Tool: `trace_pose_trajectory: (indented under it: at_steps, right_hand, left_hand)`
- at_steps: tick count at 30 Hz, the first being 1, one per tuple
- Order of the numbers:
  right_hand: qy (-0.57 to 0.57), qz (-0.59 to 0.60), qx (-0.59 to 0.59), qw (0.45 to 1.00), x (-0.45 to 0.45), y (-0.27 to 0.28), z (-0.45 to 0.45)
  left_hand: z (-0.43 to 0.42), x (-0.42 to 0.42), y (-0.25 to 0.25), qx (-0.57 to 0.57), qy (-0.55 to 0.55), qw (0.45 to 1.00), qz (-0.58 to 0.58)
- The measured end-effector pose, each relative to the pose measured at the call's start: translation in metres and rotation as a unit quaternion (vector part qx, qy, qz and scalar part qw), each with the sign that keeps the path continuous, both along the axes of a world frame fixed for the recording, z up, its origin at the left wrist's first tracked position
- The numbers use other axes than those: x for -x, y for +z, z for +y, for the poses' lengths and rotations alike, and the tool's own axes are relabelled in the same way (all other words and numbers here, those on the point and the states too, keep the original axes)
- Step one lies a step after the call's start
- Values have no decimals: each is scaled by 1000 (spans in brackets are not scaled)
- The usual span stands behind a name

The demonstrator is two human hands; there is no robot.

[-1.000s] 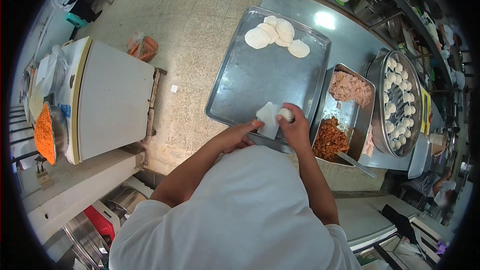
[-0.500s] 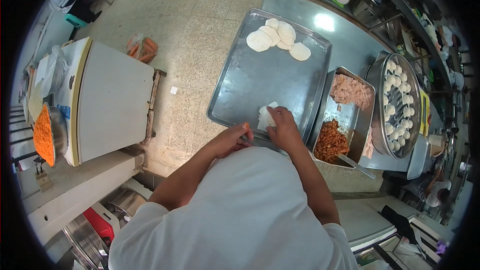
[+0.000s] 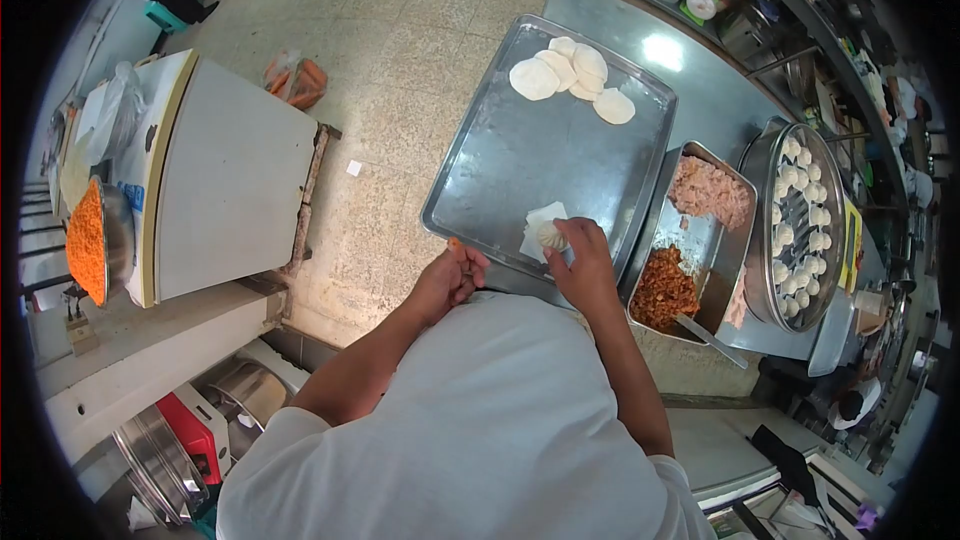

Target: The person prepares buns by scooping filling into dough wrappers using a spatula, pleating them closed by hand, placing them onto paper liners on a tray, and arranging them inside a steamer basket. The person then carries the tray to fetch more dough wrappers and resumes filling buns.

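A pleated white dough bun (image 3: 549, 234) rests on a square of white paper (image 3: 533, 245) near the front edge of the large metal tray (image 3: 500, 168). My right hand (image 3: 584, 258) pinches the bun's right side between thumb and fingers. Beyond the tray's front-left edge, my left hand (image 3: 452, 278) is curled closed, with a small orange bit at a fingertip; whether its fingers hold anything is hidden. Several flat dough rounds (image 3: 614, 107) lie at the tray's far end, some overlapping.
Right of the tray, a metal pan (image 3: 708, 260) holds pale meat, reddish filling and a metal spatula. Farther right, a round steamer (image 3: 757, 270) contains many small buns. A white cabinet (image 3: 230, 180) and a bowl of orange shreds (image 3: 118, 240) are at left. Another person (image 3: 857, 404) is at far right.
My left hand has drawn back left, away from the paper, and curled. My right hand brought the bun onto the paper, where its pleated top now shows. The whole view has shifted slightly.
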State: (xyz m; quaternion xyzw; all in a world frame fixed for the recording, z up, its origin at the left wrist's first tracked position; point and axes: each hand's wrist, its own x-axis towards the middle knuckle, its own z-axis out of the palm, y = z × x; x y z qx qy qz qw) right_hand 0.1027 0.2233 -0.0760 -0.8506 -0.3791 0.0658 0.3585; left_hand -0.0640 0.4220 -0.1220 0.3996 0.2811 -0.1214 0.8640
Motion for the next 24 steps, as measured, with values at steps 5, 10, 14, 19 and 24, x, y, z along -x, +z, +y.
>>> trace_pose_trajectory:
  at_steps: [5, 10, 14, 19, 24]
  right_hand:
    - [-11, 66, -11, 998, 7, -7, -13]
    - [-47, 101, -28, 993, 10, -6, -23]
    - [-47, 87, -21, 995, 8, -4, -21]
    - [-33, 78, -8, 996, 3, -10, -19]
    - [-44, 121, 45, 991, -2, -9, -6]
  left_hand:
    - [-11, 1, -8, 40, 63, 997, -11]
    - [-6, 5, -12, 58, 60, 996, -9]
    - [-10, 2, -8, 52, 36, 998, -24]
    - [-18, 4, -9, 41, 49, 998, -25]
    - [-12, 6, -17, 9, -16, 999, -28]
